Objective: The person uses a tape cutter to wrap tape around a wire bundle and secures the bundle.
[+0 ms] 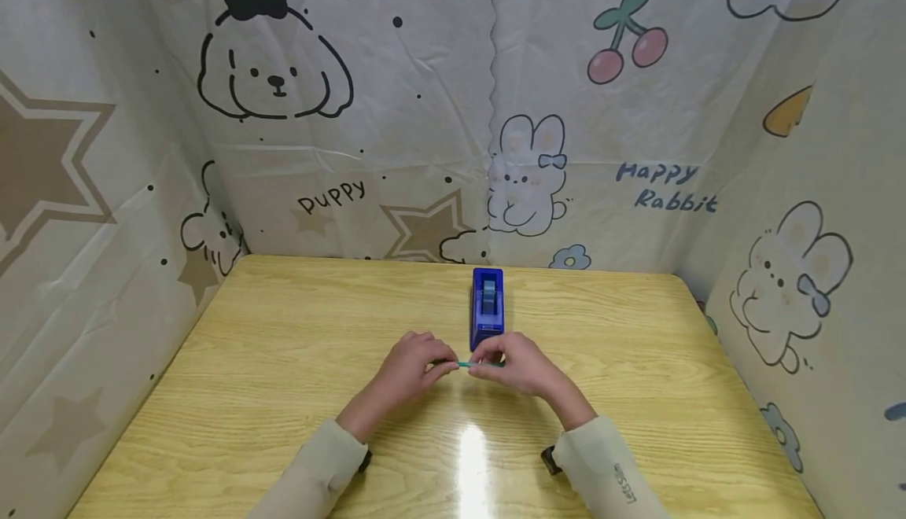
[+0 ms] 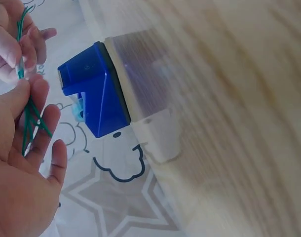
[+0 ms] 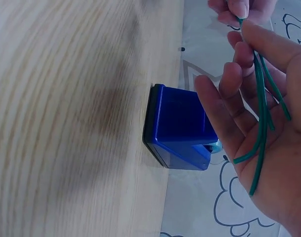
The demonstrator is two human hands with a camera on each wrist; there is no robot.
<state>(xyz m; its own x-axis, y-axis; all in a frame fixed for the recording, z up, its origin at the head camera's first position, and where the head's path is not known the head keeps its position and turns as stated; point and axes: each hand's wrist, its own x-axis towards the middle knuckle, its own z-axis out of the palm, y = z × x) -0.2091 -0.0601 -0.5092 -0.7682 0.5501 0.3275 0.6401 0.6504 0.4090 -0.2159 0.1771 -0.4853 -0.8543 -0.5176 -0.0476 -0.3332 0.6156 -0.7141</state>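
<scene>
A bundle of thin green wire-like strands (image 1: 463, 364) stretches between the two hands, above the table in front of the dispenser. My left hand (image 1: 414, 366) pinches one side of it between thumb and fingers, and my right hand (image 1: 520, 366) pinches the other side close by. Loose strand ends (image 3: 261, 123) fan out across the right palm in the right wrist view. More ends (image 2: 29, 118) spread over the left fingers in the left wrist view. A pale band, perhaps tape, shows round the middle there. Just beyond the hands stands a blue tape dispenser (image 1: 487, 307), which neither hand grips.
The wood-grain table (image 1: 318, 307) reaches back to a patterned cloth wall (image 1: 425, 110), and similar cloth hangs at both sides. A bright reflection lies on the tabletop between the forearms. Dark straps show at both cuffs.
</scene>
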